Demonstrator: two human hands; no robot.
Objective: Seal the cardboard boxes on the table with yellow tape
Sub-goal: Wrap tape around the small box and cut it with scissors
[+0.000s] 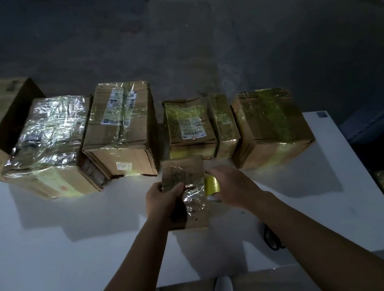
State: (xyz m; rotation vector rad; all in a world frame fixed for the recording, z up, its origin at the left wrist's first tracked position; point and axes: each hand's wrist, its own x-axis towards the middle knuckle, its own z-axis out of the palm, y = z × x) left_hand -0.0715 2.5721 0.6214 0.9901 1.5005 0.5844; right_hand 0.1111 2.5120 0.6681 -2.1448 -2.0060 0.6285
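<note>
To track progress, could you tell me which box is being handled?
The small box in front, gripped by the left hand; the others stand behind in a row.

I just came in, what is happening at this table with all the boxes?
A person stands at a white table and is taping a small cardboard box. The left hand grips the box at its left side, while the right hand holds a yellow tape roll at its right side. Behind it, a row of larger cardboard boxes already carries shiny tape.
</note>
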